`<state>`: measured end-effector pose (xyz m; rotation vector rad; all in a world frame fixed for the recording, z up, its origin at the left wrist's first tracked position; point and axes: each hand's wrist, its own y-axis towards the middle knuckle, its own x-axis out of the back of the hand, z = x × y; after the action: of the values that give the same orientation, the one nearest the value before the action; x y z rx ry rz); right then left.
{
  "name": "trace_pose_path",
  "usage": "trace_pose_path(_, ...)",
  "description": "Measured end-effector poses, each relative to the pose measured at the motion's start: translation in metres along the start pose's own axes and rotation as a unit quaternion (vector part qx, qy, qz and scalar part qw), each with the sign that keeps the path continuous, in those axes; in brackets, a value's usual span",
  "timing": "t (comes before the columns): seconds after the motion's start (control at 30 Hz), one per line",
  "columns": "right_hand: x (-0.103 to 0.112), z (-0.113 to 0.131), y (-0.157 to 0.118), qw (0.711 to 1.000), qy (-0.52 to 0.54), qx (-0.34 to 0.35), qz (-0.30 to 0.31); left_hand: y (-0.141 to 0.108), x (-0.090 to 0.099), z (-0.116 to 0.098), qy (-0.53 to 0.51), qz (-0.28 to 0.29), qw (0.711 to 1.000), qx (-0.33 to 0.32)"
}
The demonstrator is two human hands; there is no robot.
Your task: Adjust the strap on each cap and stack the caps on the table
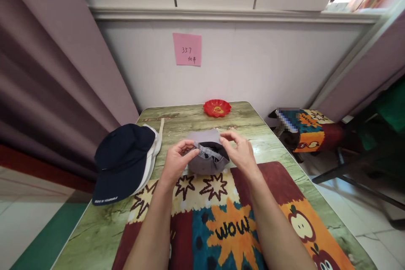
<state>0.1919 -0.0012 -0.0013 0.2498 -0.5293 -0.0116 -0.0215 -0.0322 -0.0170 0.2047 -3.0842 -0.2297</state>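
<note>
A grey cap is at the middle of the table, its dark inside partly showing. My left hand pinches the cap's edge on the left, thumb and fingers at a strap. On the other side, my right hand has its thumb and fingers closed on the cap's right edge. Left of my hands lies a stack of caps, a navy cap on top of white ones.
A red scalloped dish stands at the table's back edge. A colourful patterned mat covers the near part of the wooden-look table. A pink note is on the wall. To the right is a stool with a patterned cover.
</note>
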Motion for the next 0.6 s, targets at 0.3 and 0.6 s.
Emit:
trace_pose_path(0.3, -0.019, 0.013, -0.009, 0.976, 0.165, -0.002, 0.143, -0.004, -0.009, -0.008, -0.029, 0.026, 0.999, 0.002)
trace_pose_path(0.6, -0.012, 0.016, -0.008, 0.972, 0.180, 0.021, 0.152, -0.006, -0.009, -0.013, -0.001, 0.057, 0.998, -0.013)
